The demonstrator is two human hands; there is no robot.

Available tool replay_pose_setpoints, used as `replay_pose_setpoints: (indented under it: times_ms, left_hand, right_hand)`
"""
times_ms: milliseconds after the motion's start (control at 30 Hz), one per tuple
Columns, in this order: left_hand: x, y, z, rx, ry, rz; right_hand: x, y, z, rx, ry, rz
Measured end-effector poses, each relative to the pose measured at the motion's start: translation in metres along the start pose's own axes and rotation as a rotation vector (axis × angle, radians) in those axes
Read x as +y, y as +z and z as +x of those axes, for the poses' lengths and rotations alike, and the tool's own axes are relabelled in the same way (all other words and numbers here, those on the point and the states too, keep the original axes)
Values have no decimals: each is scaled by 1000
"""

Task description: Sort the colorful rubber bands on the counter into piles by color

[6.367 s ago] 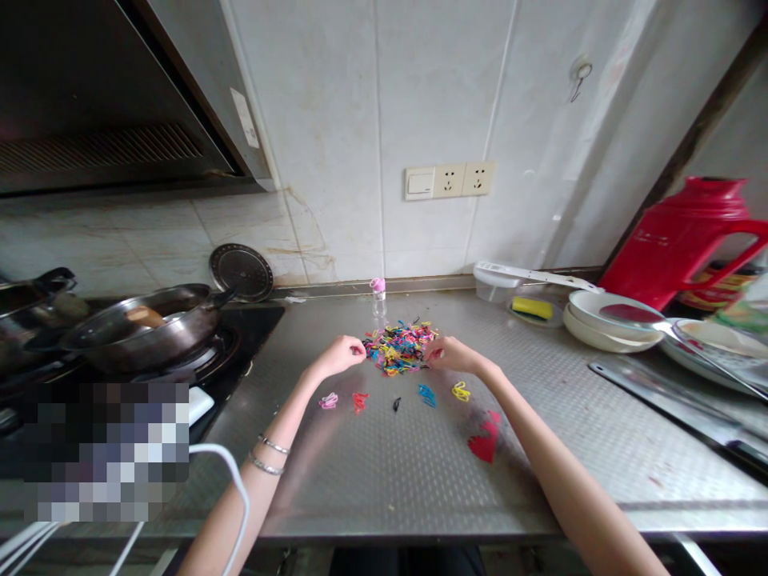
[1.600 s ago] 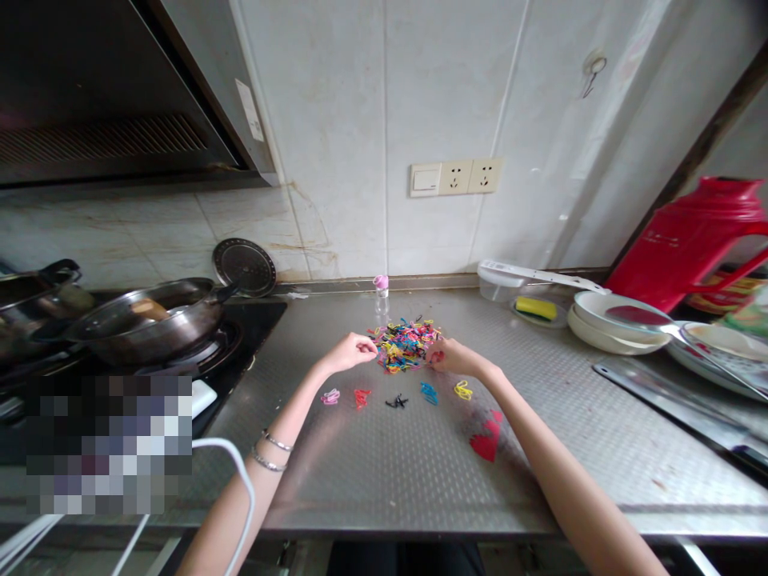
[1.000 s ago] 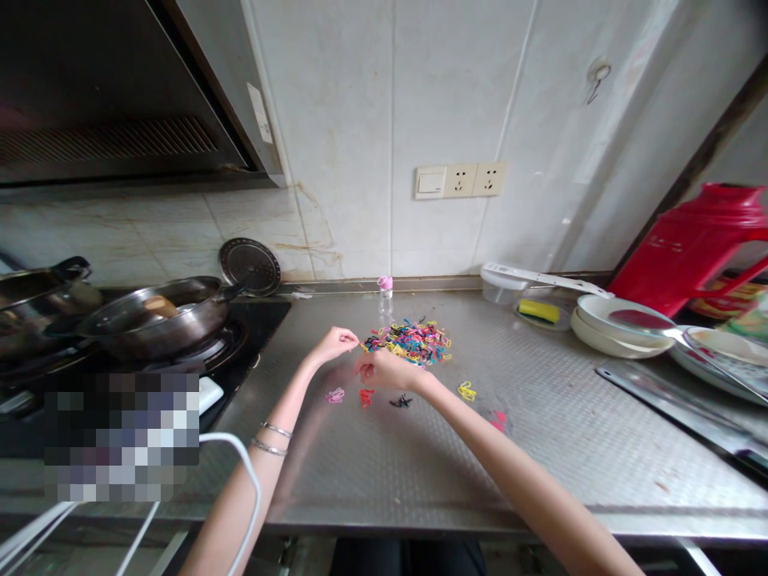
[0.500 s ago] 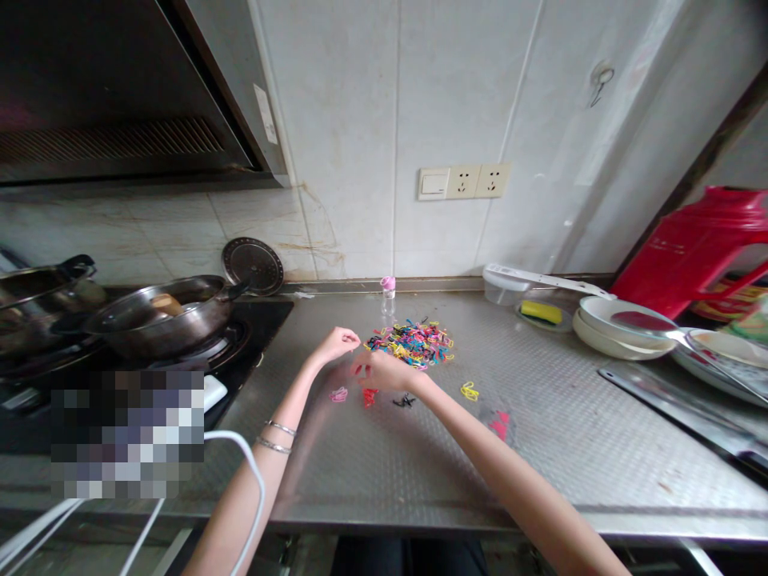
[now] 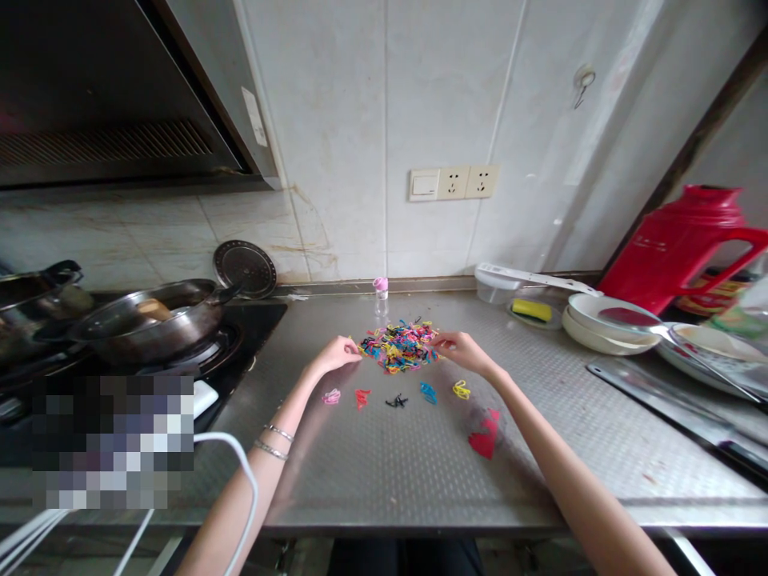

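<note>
Closely flanking the band pile, left hand and right hand fingers pinch closed.

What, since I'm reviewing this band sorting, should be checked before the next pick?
1. The left hand is at the left edge of the mixed pile: ok.
2. The right hand is at the pile's right edge: ok.
3. The pink group, red group, black group, blue group and yellow group lie apart in a row nearer the person: ok.
4. A band pinched in either hand: cannot tell, too small.
5. The small bottle stands upright behind the pile, apart from both hands: ok.
</note>
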State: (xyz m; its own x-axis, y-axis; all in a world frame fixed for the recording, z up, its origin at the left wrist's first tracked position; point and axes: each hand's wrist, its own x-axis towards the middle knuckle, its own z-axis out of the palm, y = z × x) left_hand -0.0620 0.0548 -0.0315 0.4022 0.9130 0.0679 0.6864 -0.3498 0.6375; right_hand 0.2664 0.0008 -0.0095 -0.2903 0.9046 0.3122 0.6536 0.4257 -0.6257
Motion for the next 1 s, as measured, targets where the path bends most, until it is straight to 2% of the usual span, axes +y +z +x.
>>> replay_pose_setpoints:
  times_ms: [167, 400, 633, 833, 900, 1000]
  left_hand:
    - [7, 1, -2, 29, 23, 40]
    - [6, -1, 0, 27, 35, 17]
    - [5, -14, -2, 55, 41, 27]
    - [13, -24, -4, 92, 63, 16]
    - [17, -28, -7, 14, 65, -14]
    - [24, -33, -14, -301, 4, -68]
  right_hand:
    - [10, 0, -8, 28, 67, 39]
    - [4, 2, -10, -15, 37, 42]
    - [5, 2, -11, -28, 54, 19]
    - [5, 8, -10, -12, 51, -16]
    - [4, 9, -10, -16, 35, -20]
    - [2, 11, -10, -27, 22, -25]
